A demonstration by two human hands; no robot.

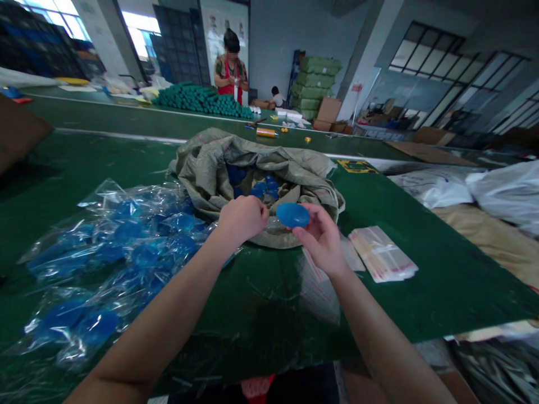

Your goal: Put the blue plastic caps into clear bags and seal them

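A smooth blue oval piece [293, 215] is pinched between the thumb and fingers of my right hand [322, 238], above the near rim of a woven sack [206, 165]. Beside it on the left, my left hand [242, 217] is closed, its back turned to me; whatever its fingers may hold is hidden. More blue pieces [265, 188] lie inside the sack's rolled-down opening. To the left spreads a heap of blue pieces in clear plastic bags [143, 255]. Flat clear bags [322, 294] lie under my right forearm, with a banded stack of bags [382, 253] to the right.
Green rods [202, 100] are piled on the far table, where a person in a red apron [231, 70] stands. An orange cylinder [266, 133] lies nearer. White plastic sacks [501, 185] sit past the table's right edge. A cardboard box [21, 132] juts in at left.
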